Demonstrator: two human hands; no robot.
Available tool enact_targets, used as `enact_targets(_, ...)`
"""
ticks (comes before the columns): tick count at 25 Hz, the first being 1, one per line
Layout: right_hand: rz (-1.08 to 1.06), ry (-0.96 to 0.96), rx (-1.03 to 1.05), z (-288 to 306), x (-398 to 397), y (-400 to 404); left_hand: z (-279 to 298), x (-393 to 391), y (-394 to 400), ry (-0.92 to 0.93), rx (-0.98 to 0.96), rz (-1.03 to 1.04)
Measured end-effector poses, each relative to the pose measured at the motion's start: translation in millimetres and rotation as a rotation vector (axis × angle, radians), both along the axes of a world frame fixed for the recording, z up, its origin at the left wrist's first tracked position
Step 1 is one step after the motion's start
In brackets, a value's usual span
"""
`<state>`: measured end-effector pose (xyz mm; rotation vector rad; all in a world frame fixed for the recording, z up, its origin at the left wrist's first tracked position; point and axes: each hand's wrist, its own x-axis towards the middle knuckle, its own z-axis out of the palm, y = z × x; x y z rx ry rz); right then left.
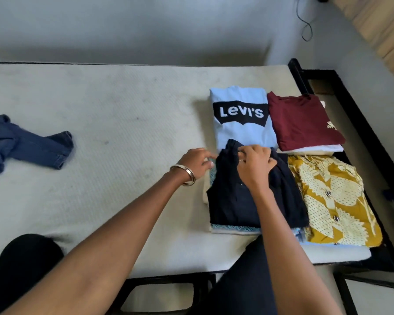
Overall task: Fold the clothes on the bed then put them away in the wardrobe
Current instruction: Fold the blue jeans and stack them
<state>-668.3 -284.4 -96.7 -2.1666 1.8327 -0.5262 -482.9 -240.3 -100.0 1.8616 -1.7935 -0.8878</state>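
At the far left of the bare off-white mattress of the bed (100, 114) lies a crumpled pair of blue denim jeans (27, 146), not yet folded and well apart from everything else. Moving right, the left hand (197, 162), with a metal bangle on its wrist, rests at the left edge of a folded dark navy garment (248, 201), its fingers loosely curled against the cloth; whether they pinch it cannot be told. The right hand (257, 165) sits on the garment's far end with fingers curled into the fabric, gripping a fold. This navy piece tops a small stack, with a teal-patterned cloth (234, 228) showing beneath it. Just beyond lies a folded light blue T-shirt with a black logo panel (241, 114), then a folded maroon T-shirt (303, 123) on white cloth, and nearest right a folded mustard-yellow floral shirt with buttons (334, 201). The step in hand seems to be settling the navy garment onto its stack. Next, probably, both hands must let go and reach far left for the jeans; the wardrobe is not in view.
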Motion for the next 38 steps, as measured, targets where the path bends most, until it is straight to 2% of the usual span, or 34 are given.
enact_targets(2,0.127,-0.121,0.076,9.4,53.0,10.8,4.6,44.5,27.7,0.053,0.020,0.086)
enact_targets(4,0.339,-0.199,0.186,11.4,111.1,27.8,1.3,103.5,59.6,0.036,0.027,0.219)
enact_targets(8,0.735,-0.220,0.357,7.4,244.6,77.1,-7.3,256.2,151.5,-0.069,0.023,0.764)
enact_targets(12,0.859,-0.216,0.420,-12.9,360.2,109.7,-21.2,377.6,239.6,-0.154,0.059,1.150)
enact_targets(14,0.886,-0.183,0.392,-28.4,417.4,124.2,-30.8,432.2,278.1,-0.265,0.104,1.281)
enact_targets(16,0.903,-0.191,0.315,-41.4,464.9,135.3,-38.2,476.6,306.0,-0.442,0.208,1.274)
enact_targets(17,0.917,-0.214,0.293,-48.8,490.2,141.6,-42.3,498.0,318.0,-0.568,0.321,1.174)
enact_targets(19,0.956,-0.262,0.264,-57.5,523.3,151.4,-51.4,519.7,330.4,-0.825,0.606,0.837)
enact_targets(20,0.979,-0.268,0.256,-58.5,530.8,152.7,-54.6,522.6,329.7,-0.908,0.690,0.734)
enact_targets(21,1.003,-0.260,0.273,-68.5,543.8,158.3,-62.0,530.1,333.9,-0.918,0.743,0.735)
enact_targets(22,1.012,-0.249,0.297,-76.9,550.4,162.3,-65.9,535.1,335.4,-0.878,0.758,0.810)
enact_targets(24,1.027,-0.254,0.329,-84.1,549.2,167.8,-62.5,535.2,331.5,-0.680,0.653,1.043)
enact_targets(26,1.025,-0.304,0.424,-80.7,543.4,172.3,-44.3,530.8,321.9,-0.490,0.357,1.216)
enact_targets(30,0.880,-0.534,0.978,-32.5,533.5,179.1,35.3,499.8,284.1,-0.356,-0.131,1.266)
enact_targets(32,0.902,-0.666,1.075,5.9,527.7,181.7,76.3,472.1,258.3,-0.186,-0.291,1.175)
enact_targets(34,0.938,-0.805,1.009,42.8,518.0,178.7,109.6,440.5,234.2,0.116,-0.369,0.959)
enact_targets(36,0.866,-0.911,0.822,80.0,494.4,165.3,139.4,404.9,216.9,0.492,-0.352,0.740)
enact_targets(37,0.820,-0.923,0.704,92.9,483.0,156.0,146.9,395.1,212.8,0.612,-0.360,0.701)
enact_targets(38,0.787,-0.922,0.588,105.3,466.2,143.9,155.0,385.4,208.7,0.642,-0.421,0.716)
